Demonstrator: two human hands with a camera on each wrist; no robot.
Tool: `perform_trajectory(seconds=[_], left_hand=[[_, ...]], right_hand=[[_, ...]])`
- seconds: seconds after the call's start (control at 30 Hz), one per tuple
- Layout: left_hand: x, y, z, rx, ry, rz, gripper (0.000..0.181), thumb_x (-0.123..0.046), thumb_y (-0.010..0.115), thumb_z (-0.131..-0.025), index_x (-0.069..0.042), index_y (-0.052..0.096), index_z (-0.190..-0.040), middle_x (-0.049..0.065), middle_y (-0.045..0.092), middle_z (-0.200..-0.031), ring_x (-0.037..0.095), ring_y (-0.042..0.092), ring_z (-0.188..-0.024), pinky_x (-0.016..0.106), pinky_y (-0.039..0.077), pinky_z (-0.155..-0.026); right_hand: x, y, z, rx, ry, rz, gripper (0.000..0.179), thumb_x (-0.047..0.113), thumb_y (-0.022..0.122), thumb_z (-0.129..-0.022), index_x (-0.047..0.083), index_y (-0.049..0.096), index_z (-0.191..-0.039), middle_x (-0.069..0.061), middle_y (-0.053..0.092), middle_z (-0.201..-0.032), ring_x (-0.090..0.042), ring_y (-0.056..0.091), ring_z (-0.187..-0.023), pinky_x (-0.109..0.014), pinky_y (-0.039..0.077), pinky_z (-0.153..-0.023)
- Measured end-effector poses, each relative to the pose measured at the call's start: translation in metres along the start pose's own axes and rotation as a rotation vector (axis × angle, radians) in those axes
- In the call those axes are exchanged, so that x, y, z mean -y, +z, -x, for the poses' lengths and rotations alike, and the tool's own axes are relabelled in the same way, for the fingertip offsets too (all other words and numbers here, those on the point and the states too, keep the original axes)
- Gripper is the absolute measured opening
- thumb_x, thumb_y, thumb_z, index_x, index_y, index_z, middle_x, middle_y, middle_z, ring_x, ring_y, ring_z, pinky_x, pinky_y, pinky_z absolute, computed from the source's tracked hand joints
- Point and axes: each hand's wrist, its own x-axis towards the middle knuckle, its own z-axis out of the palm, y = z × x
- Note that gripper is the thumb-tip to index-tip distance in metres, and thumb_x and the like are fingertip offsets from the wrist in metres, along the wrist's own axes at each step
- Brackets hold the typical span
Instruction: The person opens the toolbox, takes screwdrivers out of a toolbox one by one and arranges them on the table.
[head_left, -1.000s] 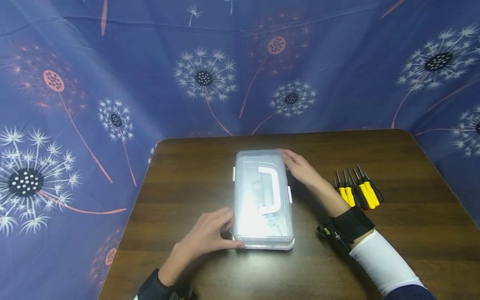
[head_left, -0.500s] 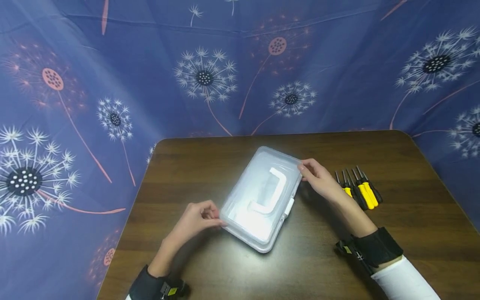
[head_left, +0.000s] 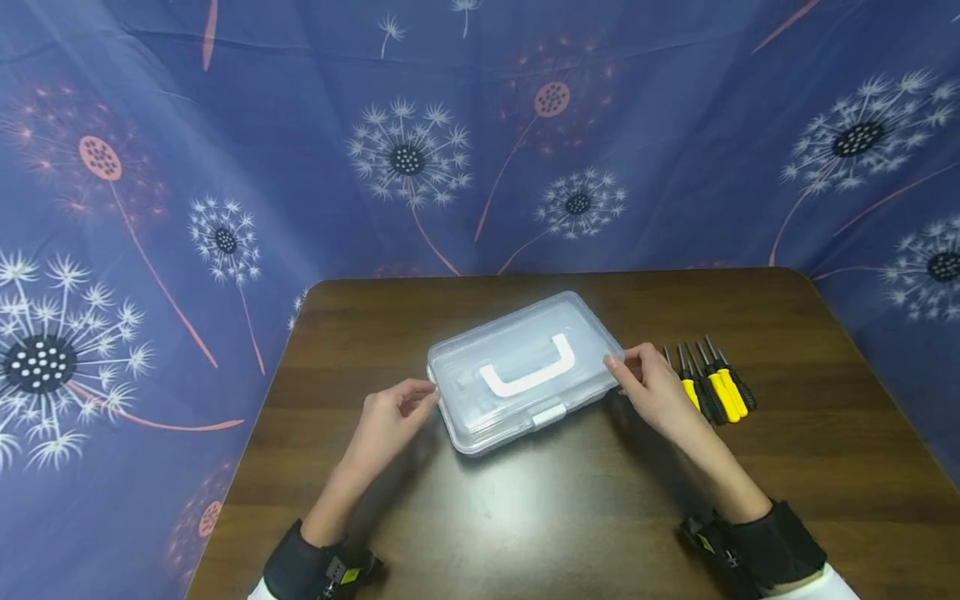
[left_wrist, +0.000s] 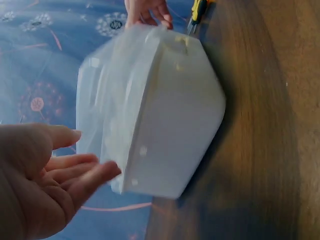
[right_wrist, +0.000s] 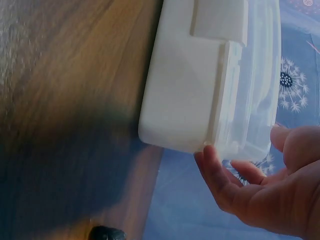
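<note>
A plastic storage box (head_left: 517,375) with a clear lid and a white folding handle sits slantwise on the brown table. Its lid is closed, and a white latch (head_left: 549,417) faces the near side. My left hand (head_left: 392,421) is at the box's left end, fingertips at the rim; in the left wrist view its fingers (left_wrist: 92,182) are loosely extended beside the white wall. At the right end, my right hand (head_left: 660,392) holds the corner, thumb on the lid's edge and fingertips at the rim below. The box's contents cannot be made out.
Several screwdrivers (head_left: 720,390) with yellow and black handles lie side by side just right of my right hand. Behind the wooden table (head_left: 360,333) hangs a blue cloth (head_left: 300,125) printed with dandelions. Both wrists wear black straps (head_left: 780,542).
The box has turned clockwise, from lengthwise to nearly crosswise, its latch side now facing me. My right hand has come nearer with its corner; my left hand has shifted slightly away from me.
</note>
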Motion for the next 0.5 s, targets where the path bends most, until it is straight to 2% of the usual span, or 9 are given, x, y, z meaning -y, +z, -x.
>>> perform_trajectory(seconds=[0.1, 0.17, 0.27, 0.33, 0.4, 0.5], left_hand=[[0.000, 0.003, -0.001, 0.062, -0.047, 0.030, 0.045, -0.036, 0.065, -0.090, -0.003, 0.067, -0.122, 0.012, 0.071, -0.117, 0.016, 0.068, -0.098, 0.034, 0.060, -0.079], [0.002, 0.006, -0.004, 0.110, -0.092, 0.048, 0.064, -0.046, 0.067, -0.086, -0.003, 0.059, -0.133, 0.013, 0.063, -0.130, 0.017, 0.065, -0.106, 0.034, 0.058, -0.085], [0.005, 0.009, -0.015, 0.152, -0.089, 0.031, 0.088, -0.055, 0.072, -0.076, -0.004, 0.047, -0.144, 0.014, 0.050, -0.145, 0.020, 0.054, -0.122, 0.036, 0.053, -0.093], [0.007, 0.011, -0.026, 0.156, -0.064, 0.004, 0.094, -0.053, 0.075, -0.073, -0.004, 0.043, -0.147, 0.015, 0.046, -0.147, 0.021, 0.049, -0.127, 0.038, 0.051, -0.096], [0.009, 0.011, -0.038, 0.152, -0.045, 0.009, 0.093, -0.048, 0.078, -0.073, -0.004, 0.042, -0.147, 0.016, 0.047, -0.146, 0.022, 0.049, -0.126, 0.039, 0.051, -0.096], [0.013, 0.010, -0.055, 0.145, -0.058, 0.032, 0.087, -0.040, 0.080, -0.074, -0.003, 0.045, -0.145, 0.018, 0.053, -0.141, 0.022, 0.057, -0.118, 0.037, 0.054, -0.092]], right_hand=[[0.002, 0.003, 0.003, -0.023, 0.025, 0.025, 0.057, 0.042, 0.047, -0.100, -0.012, 0.046, -0.117, -0.027, 0.053, -0.106, -0.030, 0.062, -0.080, -0.042, 0.059, -0.067], [0.003, 0.005, 0.004, -0.031, 0.036, 0.035, 0.057, 0.042, 0.048, -0.099, -0.012, 0.046, -0.116, -0.026, 0.052, -0.105, -0.029, 0.061, -0.080, -0.041, 0.059, -0.066], [0.005, 0.006, 0.000, -0.040, 0.038, 0.043, 0.057, 0.044, 0.049, -0.099, -0.011, 0.046, -0.115, -0.025, 0.052, -0.105, -0.030, 0.060, -0.082, -0.041, 0.059, -0.067], [0.007, 0.008, -0.005, -0.046, 0.036, 0.047, 0.057, 0.044, 0.049, -0.098, -0.010, 0.046, -0.115, -0.025, 0.052, -0.105, -0.031, 0.060, -0.083, -0.042, 0.058, -0.067], [0.007, 0.010, -0.011, -0.059, 0.031, 0.064, 0.057, 0.046, 0.048, -0.098, -0.009, 0.047, -0.113, -0.024, 0.052, -0.104, -0.031, 0.059, -0.084, -0.042, 0.058, -0.069], [0.008, 0.012, -0.022, -0.095, 0.023, 0.103, 0.057, 0.048, 0.048, -0.098, -0.008, 0.048, -0.111, -0.023, 0.053, -0.101, -0.032, 0.056, -0.086, -0.045, 0.053, -0.072]])
